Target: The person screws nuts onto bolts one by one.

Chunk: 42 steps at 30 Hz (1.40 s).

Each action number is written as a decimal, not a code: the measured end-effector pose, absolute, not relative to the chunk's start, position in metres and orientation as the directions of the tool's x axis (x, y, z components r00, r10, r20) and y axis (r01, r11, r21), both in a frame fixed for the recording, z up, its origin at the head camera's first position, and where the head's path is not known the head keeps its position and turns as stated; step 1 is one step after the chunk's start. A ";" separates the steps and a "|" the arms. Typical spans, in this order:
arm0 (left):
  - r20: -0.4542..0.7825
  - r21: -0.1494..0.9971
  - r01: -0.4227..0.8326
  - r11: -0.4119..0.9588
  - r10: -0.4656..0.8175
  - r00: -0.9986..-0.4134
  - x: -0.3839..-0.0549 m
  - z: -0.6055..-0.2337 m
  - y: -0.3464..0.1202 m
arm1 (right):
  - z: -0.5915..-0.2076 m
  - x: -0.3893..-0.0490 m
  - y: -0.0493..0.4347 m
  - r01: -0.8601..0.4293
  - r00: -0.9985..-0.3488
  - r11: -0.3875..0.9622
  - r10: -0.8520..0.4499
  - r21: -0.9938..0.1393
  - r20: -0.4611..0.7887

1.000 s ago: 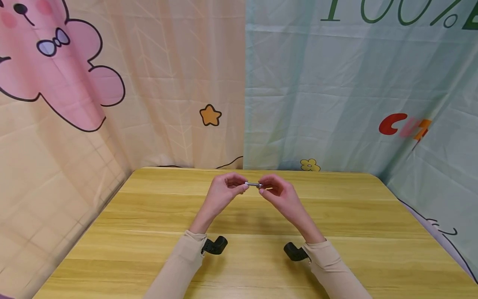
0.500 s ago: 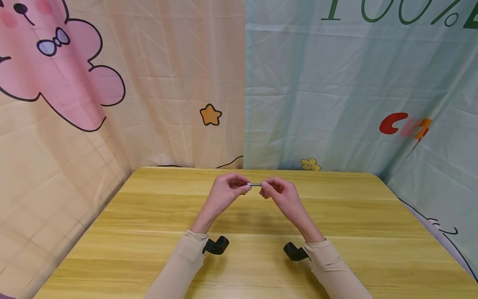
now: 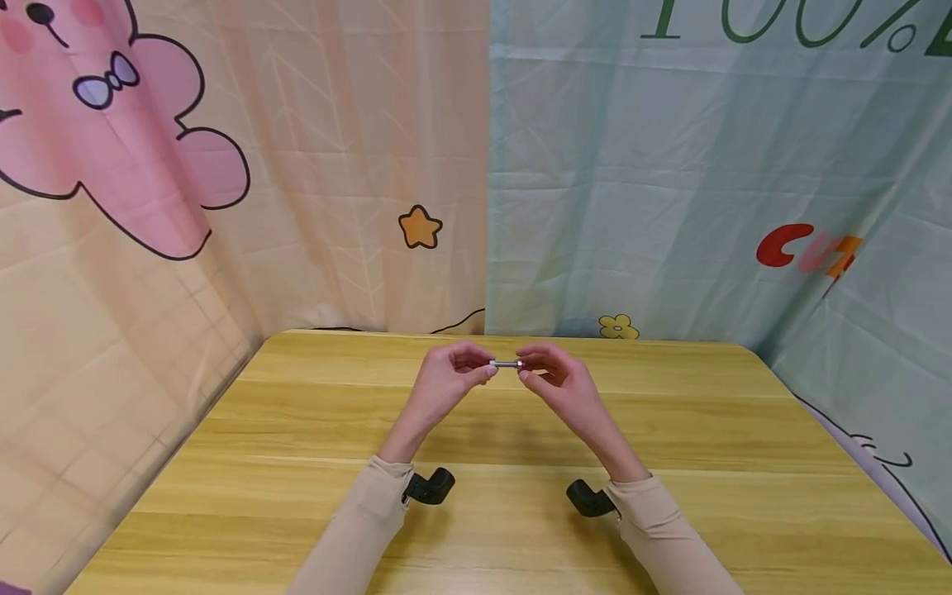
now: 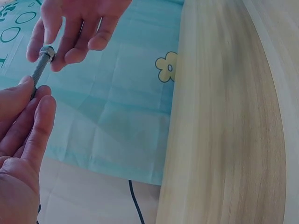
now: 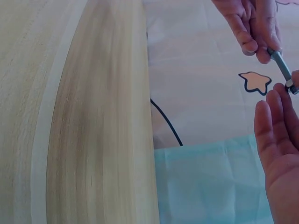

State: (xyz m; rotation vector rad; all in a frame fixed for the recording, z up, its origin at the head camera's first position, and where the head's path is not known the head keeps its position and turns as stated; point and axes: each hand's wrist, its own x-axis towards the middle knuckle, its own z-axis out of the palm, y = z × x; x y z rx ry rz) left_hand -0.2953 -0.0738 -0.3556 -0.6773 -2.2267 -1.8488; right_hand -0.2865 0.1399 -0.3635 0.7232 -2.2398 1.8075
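Beige sleeves point(image 3: 357, 521) lie nearest, below the grip, each with a black wrist mount point(image 3: 434, 487) on its inner side. Beyond them the left hand point(image 3: 449, 378) pinches one end of a metal bolt point(image 3: 506, 364), held above the wooden table point(image 3: 513, 529), and the right hand point(image 3: 561, 387) has parted fingers and thumb around the nut point(image 4: 47, 52) at the bolt's other end, though whether they press it I cannot tell. Behind the grip hang a peach curtain point(image 3: 335, 215), left, and a pale blue-green curtain point(image 3: 587, 215), right.
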 end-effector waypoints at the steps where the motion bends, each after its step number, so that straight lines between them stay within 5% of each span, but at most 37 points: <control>1: 0.409 0.885 0.446 0.131 0.235 -0.882 -0.296 -0.356 -0.074 | -0.363 -0.287 0.140 -0.480 -0.861 0.145 -0.266 -0.865 0.433; 16: 0.411 0.886 0.449 0.114 0.254 -0.876 -0.294 -0.354 -0.075 | -0.353 -0.277 0.138 -0.443 -0.870 0.078 -0.277 -0.893 0.408; 23: 0.408 0.888 0.447 0.109 0.262 -0.875 -0.294 -0.353 -0.074 | -0.338 -0.265 0.132 -0.401 -0.902 0.170 -0.245 -0.900 0.355; 30: 0.405 0.887 0.445 0.121 0.257 -0.878 -0.292 -0.353 -0.074 | -0.361 -0.284 0.135 -0.366 -0.915 0.147 -0.240 -0.919 0.325; 42: 0.389 0.898 0.425 0.113 0.244 -0.888 -0.293 -0.354 -0.076 | -0.363 -0.285 0.139 -0.521 -0.833 0.138 -0.297 -0.842 0.467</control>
